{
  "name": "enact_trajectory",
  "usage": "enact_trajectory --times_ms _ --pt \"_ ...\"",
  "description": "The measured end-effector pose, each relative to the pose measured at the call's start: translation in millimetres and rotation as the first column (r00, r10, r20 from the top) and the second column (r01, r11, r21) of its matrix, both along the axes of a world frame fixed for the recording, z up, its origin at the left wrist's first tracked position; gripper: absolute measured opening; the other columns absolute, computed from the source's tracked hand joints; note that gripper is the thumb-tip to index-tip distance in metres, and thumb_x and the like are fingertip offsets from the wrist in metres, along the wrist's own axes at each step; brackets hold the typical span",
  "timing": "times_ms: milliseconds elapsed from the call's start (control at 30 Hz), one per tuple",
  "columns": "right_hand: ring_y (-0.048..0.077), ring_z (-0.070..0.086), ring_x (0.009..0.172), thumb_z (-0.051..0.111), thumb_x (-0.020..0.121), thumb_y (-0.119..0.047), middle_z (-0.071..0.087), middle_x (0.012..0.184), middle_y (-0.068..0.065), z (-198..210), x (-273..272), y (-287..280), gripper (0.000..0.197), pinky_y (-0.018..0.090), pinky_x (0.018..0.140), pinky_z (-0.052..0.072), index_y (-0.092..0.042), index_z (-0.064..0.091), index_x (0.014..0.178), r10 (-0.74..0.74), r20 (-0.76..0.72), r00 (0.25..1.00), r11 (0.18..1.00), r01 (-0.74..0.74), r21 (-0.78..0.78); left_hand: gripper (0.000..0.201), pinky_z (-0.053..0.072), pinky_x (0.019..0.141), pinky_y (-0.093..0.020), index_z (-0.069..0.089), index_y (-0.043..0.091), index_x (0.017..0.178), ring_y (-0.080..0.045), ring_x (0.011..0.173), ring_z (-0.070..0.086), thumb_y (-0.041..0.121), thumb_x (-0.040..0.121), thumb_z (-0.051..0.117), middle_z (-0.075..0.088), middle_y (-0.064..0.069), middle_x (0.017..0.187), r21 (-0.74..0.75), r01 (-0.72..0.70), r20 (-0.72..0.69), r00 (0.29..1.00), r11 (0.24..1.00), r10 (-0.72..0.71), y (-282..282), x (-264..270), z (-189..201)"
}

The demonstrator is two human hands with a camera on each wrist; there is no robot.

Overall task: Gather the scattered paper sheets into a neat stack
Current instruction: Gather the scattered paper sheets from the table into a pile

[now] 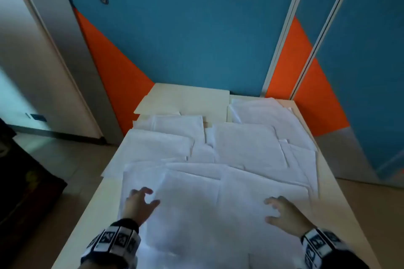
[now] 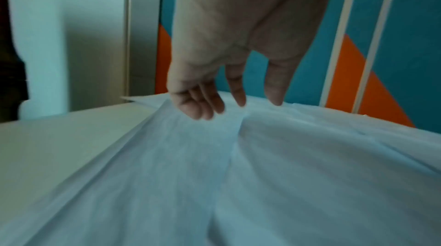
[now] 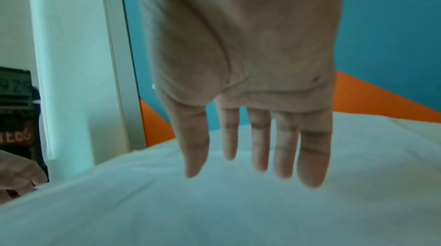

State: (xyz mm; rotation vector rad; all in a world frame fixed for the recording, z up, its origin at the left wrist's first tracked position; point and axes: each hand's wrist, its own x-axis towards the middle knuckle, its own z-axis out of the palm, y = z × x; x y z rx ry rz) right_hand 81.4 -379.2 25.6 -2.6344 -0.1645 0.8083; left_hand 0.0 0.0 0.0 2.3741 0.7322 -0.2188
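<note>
Several white paper sheets [image 1: 218, 181] lie scattered and overlapping across a pale table [image 1: 94, 207]. A large near sheet [image 1: 196, 214] lies between my two hands. My left hand [image 1: 140, 202] hovers over the sheets' left side with fingers loosely spread and bent, holding nothing. In the left wrist view the left hand [image 2: 229, 97] hangs just above the paper [image 2: 262, 174]. My right hand [image 1: 282, 212] is over the right side, fingers spread. The right wrist view shows the right hand [image 3: 253, 155] with straight fingers above the paper [image 3: 214, 212], apparently not touching it.
Blue and orange partition panels [image 1: 196, 28] stand behind the table. A loose pile of sheets [image 1: 266, 113] sits at the far right corner. Bare tabletop [image 1: 188, 98] shows at the far end. Floor [image 1: 61, 159] and a dark object [image 1: 21, 192] lie to the left.
</note>
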Motion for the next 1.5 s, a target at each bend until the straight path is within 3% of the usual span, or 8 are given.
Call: enact_trajectory --times_ms 133,300,433,700,967,1067,1233,1500 --pt "0.032 0.026 0.136 0.072 0.073 -0.044 0.022 0.149 0.011 -18 9 13 0.087 0.039 0.107 0.034 -0.028 0.027 0.145 -0.149 0.082 0.985 0.976 0.160 -0.149 0.076 0.035 0.102 -0.048 0.037 0.012 0.138 -0.040 0.126 0.036 0.043 0.076 0.068 0.035 -0.023 0.139 0.069 -0.358 -0.117 0.924 0.931 0.364 14 -3 2" --pt "0.037 0.000 0.146 0.067 0.043 -0.069 -0.001 0.159 0.015 -41 11 15 0.129 0.048 0.117 0.013 -0.026 0.010 0.150 -0.334 0.030 0.942 0.921 0.333 -0.204 0.094 0.030 0.105 -0.048 0.026 -0.004 0.140 -0.042 0.131 0.031 0.052 0.075 0.066 0.030 -0.031 0.142 0.074 -0.414 -0.164 0.892 0.907 0.421 19 -6 -7" --pt "0.042 -0.009 0.145 0.071 0.065 -0.062 -0.013 0.158 0.018 -46 10 39 0.116 0.055 0.116 0.010 -0.027 0.001 0.150 -0.315 -0.006 0.949 0.924 0.306 -0.229 0.089 0.030 0.105 -0.046 0.036 -0.002 0.136 -0.042 0.127 0.034 0.054 0.073 0.067 0.035 -0.027 0.137 0.041 -0.359 -0.159 0.919 0.932 0.361 9 1 -11" --pt "0.044 -0.013 0.143 0.066 0.070 -0.061 -0.019 0.157 0.015 -40 11 89 0.110 0.062 0.112 0.016 -0.028 -0.003 0.150 -0.259 -0.064 0.964 0.951 0.242 -0.192 0.070 0.041 0.098 -0.038 0.045 0.007 0.133 -0.038 0.112 0.052 0.030 0.074 0.074 0.045 -0.022 0.130 -0.140 -0.250 -0.034 0.968 0.958 0.248 -14 16 -15" --pt "0.031 0.013 0.142 0.075 0.063 -0.054 0.015 0.153 0.007 -26 43 98 0.103 0.053 0.109 0.021 -0.026 0.020 0.145 0.022 0.085 0.996 0.956 0.004 -0.295 0.016 0.048 0.073 -0.035 0.057 0.011 0.081 -0.029 0.080 0.060 0.003 0.073 0.069 0.060 -0.007 0.075 -0.355 -0.276 0.027 0.952 0.893 0.305 2 24 -25" --pt "0.028 -0.005 0.147 0.079 0.060 -0.048 0.005 0.158 0.001 -27 60 96 0.116 0.059 0.112 0.008 -0.031 0.006 0.149 0.115 0.060 0.992 0.953 -0.093 -0.289 0.033 0.051 0.071 -0.036 0.049 0.013 0.097 -0.027 0.073 0.058 0.001 0.074 0.070 0.061 -0.010 0.080 -0.484 -0.312 0.050 0.923 0.818 0.382 7 22 -27" --pt "0.026 0.028 0.137 0.080 0.064 -0.036 0.035 0.146 0.003 -26 74 108 0.093 0.050 0.108 0.023 -0.022 0.030 0.141 0.144 0.074 0.987 0.951 -0.117 -0.286 0.074 0.054 0.084 -0.045 0.041 0.016 0.133 -0.034 0.091 0.065 0.003 0.069 0.077 0.067 -0.019 0.102 -0.647 -0.298 0.015 0.915 0.702 0.402 26 16 -29" --pt "0.031 0.057 0.114 0.070 0.077 -0.016 0.064 0.119 0.014 -28 75 123 0.036 0.032 0.093 0.040 -0.007 0.064 0.112 0.114 0.093 0.989 0.993 -0.114 -0.007 0.026 0.052 0.077 -0.035 0.064 -0.004 0.102 -0.030 0.084 0.063 0.002 0.078 0.069 0.066 -0.009 0.081 -0.643 -0.212 -0.003 0.962 0.736 0.274 27 23 -12"
